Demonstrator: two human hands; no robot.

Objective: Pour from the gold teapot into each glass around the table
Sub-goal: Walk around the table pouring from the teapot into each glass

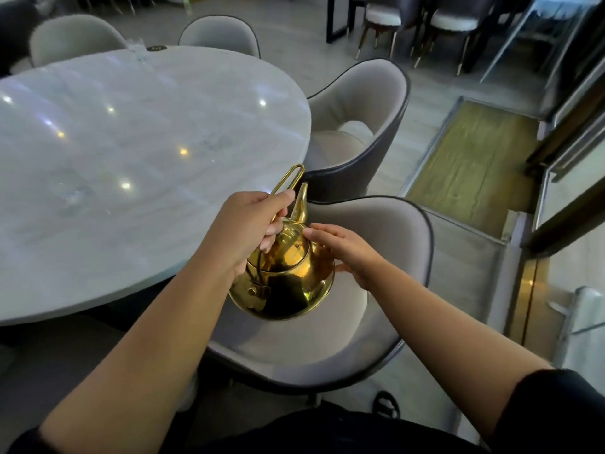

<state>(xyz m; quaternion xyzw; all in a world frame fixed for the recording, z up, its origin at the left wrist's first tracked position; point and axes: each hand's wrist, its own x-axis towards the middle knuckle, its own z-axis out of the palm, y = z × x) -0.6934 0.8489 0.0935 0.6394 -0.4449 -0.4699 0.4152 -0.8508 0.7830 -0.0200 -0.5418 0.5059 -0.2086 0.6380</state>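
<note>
The gold teapot hangs in the air beside the table's near right edge, above a chair seat, with its spout pointing away from me. My left hand grips its thin looped handle from above. My right hand rests with fingers spread against the pot's right side, near the lid. A clear glass stands at the table's far edge, blurred. Another clear glass shows faintly on the marble at the left.
The white marble table fills the left of the view. Grey upholstered chairs ring it, one directly under the teapot. More chairs and dark tables stand at the far right. A floor mat lies to the right.
</note>
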